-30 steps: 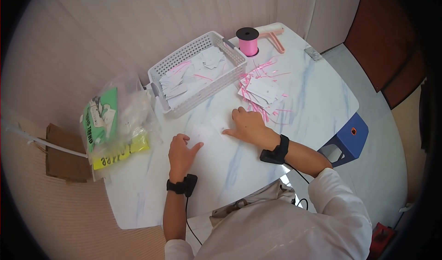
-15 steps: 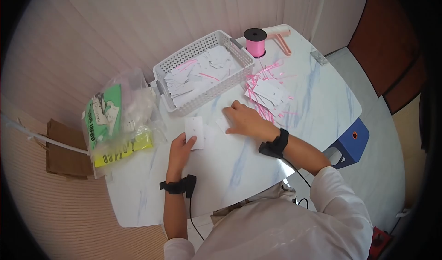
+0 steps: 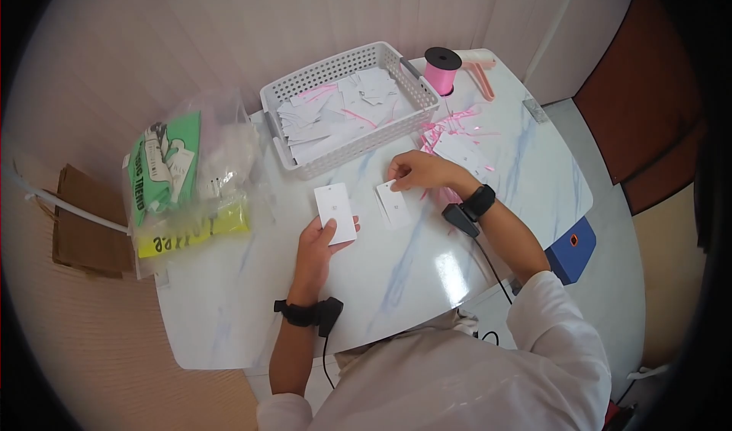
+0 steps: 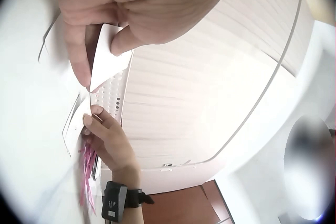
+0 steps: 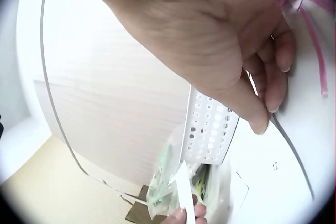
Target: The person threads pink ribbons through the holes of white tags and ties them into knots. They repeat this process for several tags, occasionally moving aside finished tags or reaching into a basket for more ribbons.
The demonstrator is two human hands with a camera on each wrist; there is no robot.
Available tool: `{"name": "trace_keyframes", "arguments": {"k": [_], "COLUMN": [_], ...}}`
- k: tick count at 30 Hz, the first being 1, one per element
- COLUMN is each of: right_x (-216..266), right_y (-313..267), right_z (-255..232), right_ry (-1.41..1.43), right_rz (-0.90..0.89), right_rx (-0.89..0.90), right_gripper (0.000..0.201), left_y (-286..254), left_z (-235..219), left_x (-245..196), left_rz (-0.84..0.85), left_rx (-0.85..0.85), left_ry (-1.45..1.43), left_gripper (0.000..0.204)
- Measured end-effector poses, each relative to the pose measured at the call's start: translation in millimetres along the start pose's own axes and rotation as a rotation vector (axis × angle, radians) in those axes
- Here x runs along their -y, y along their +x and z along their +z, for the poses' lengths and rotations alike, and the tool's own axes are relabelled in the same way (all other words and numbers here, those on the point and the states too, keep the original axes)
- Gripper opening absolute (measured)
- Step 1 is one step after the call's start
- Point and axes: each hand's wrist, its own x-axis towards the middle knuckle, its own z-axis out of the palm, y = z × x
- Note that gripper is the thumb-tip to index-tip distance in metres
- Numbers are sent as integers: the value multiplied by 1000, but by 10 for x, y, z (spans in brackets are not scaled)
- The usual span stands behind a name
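In the head view my left hand (image 3: 311, 257) holds a white card tag (image 3: 333, 204) with small print, thumb on its face and fingers behind it. To its right, my right hand (image 3: 425, 170) pinches the top end of another white tag (image 3: 396, 207), near the punched hole. The number 12 shows on this tag (image 5: 273, 166) in the right wrist view, with thumb and fingertips at its edge. A second white edge shows beside it. Behind the right forearm lies a pile of white tags (image 3: 460, 150) with pink ribbon strips (image 3: 436, 132), partly covered by the arm.
A white perforated basket (image 3: 366, 143) with many loose tags stands at the back. Beside it are a spool of pink ribbon (image 3: 441, 78) and a pink-handled tool (image 3: 483, 82). Plastic bags (image 3: 168, 175) lie at the left. A blue stool (image 3: 573, 252) stands off the table's right edge.
The left hand had no visible tag a second ago, then pressed one with its thumb, and now holds it up. The right hand has shifted from lying over its tag to pinching its top end.
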Motion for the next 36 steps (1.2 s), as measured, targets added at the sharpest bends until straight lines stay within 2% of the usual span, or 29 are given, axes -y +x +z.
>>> {"name": "trace_keyframes", "arguments": {"k": [3,4,5,6,7,9,10,12,16,18,20,22,24,26,28,32,34,36], "right_x": [55,132,240,330,403,497,489,474,569,602,594,610,534,529,576,650,716,732], "right_y": [-78,-136,-209,-270,-324,-395,-396,-393,-350,-309,-255,-227,-188,-181,-212,-272,-291,-303], "right_z": [-129,-174,-215,-242,-251,-251,-243,-215,-62,81,258,446,619,716,763,795,802,803], "right_ry": [102,102,221,341,343,512,514,780,777,499,472,460,407,355,405,359,489,476], "right_rz": [-84,-81,-90,-97,-92,-182,-178,-225,-217,-145,-140,-67,-119,-169,-179,-150,-188,-203], "right_rx": [13,20,-55,-130,-127,-212,-212,-191,-197,-192,-141,-132,-188,-244,-314,-314,-348,-346], "right_gripper": [14,14,12,10,10,8,8,9,11,8,9,8,8,8,9,9,9,9], "left_y": [4,-3,-9,-17,-26,-41,-50,-64,-71,-74,-78,-102,-114,-151,-176,-207,-217,-235], "left_z": [-10,-32,-51,-65,-79,-80,-68,-48,-26,28,106,179,238,293,345,370,396,403], "left_x": [-8,-47,-78,-91,-102,-156,-188,-206,-160,-107,-51,13,28,-15,-7,16,22,18], "left_rz": [4,76,148,143,156,165,184,196,148,118,62,76,88,81,116,158,177,196], "left_rx": [-45,-116,-184,-187,-215,-244,-255,-266,-161,-124,-78,-50,-19,87,87,81,65,51], "left_ry": [-30,-64,-95,-98,-118,-137,-139,-142,-118,-120,-127,-76,-24,16,45,83,86,89], "left_gripper": [36,36,36,36,35,35,35,35,37,37,38,39,40,42,42,36,34,33]}}
